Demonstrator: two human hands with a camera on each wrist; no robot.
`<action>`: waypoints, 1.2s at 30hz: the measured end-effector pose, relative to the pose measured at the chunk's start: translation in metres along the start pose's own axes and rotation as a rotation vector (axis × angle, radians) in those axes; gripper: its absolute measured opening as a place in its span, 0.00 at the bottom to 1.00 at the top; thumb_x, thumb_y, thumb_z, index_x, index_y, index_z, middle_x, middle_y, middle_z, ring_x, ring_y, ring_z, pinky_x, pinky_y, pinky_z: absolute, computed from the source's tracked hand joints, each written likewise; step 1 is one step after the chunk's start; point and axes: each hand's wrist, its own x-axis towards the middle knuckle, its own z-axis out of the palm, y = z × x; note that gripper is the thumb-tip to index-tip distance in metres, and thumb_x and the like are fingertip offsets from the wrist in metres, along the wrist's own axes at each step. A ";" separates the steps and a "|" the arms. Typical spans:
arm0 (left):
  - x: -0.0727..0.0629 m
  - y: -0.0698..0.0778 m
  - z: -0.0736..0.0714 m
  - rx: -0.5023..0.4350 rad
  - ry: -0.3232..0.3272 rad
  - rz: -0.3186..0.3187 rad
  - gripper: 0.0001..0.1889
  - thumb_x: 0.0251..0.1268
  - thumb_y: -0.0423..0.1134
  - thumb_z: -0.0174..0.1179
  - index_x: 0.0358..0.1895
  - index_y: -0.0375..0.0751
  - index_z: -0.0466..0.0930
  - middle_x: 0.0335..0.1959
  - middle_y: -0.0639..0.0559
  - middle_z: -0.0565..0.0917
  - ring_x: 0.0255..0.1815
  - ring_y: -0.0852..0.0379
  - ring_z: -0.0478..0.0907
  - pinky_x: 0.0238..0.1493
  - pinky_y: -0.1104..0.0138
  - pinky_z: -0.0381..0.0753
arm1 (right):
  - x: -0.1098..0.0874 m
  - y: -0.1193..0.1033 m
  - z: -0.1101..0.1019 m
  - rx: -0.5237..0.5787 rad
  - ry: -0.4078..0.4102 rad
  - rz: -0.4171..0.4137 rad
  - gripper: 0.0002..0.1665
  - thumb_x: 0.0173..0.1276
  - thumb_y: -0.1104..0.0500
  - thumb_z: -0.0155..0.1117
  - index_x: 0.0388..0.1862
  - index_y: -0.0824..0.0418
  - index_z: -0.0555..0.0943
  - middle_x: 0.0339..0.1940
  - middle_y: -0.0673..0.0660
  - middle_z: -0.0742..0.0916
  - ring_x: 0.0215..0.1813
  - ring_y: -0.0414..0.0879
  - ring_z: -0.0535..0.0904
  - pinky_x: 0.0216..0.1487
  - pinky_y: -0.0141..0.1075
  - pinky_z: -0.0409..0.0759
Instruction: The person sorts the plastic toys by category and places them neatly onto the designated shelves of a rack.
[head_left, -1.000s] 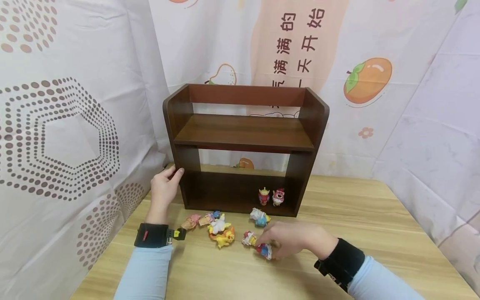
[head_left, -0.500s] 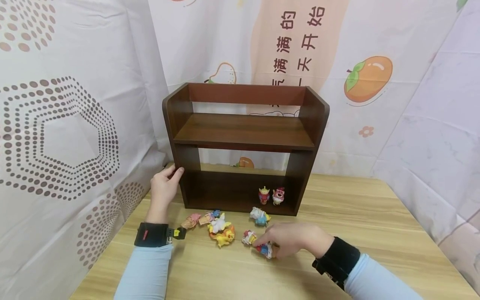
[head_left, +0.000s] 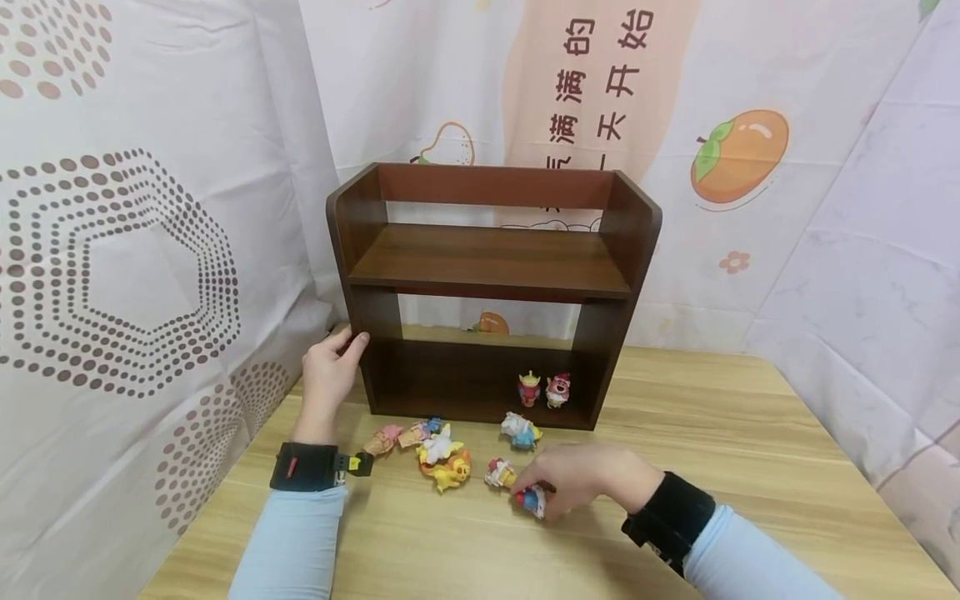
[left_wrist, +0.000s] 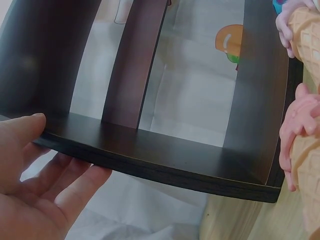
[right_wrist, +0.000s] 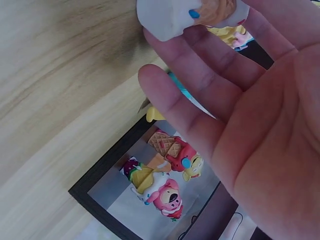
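Observation:
My left hand (head_left: 330,375) grips the left side panel of a dark brown two-tier wooden shelf (head_left: 491,260), thumb on the inner face and fingers outside in the left wrist view. My right hand (head_left: 581,482) pinches a small blue, white and red toy figurine (head_left: 534,500) low over the table; the right wrist view shows its white body (right_wrist: 162,17) and waffle-patterned part. Just left of it lies a white and yellow figurine (head_left: 499,473). A blue and white figurine (head_left: 520,430) lies before the shelf. On the lower tier stand a red figurine (head_left: 528,389) and a pink bear figurine (head_left: 558,390).
Several more figurines lie left of centre: a pink ice-cream cone one (head_left: 384,441), a purple and blue cone one (head_left: 420,432), a white and yellow one (head_left: 439,446) and an orange-yellow one (head_left: 452,472). Printed curtains (head_left: 810,275) hang behind the wooden table (head_left: 712,433).
My right wrist has shifted slightly left while the fingers stay at the blue, white and red figurine. My left hand keeps its grip on the shelf.

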 end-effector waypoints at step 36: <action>-0.001 -0.001 0.000 -0.010 -0.008 0.004 0.23 0.72 0.50 0.64 0.62 0.40 0.83 0.52 0.39 0.86 0.52 0.42 0.84 0.50 0.51 0.82 | -0.019 0.010 -0.013 0.017 0.278 -0.120 0.21 0.63 0.63 0.74 0.52 0.50 0.79 0.33 0.40 0.82 0.28 0.34 0.77 0.32 0.28 0.77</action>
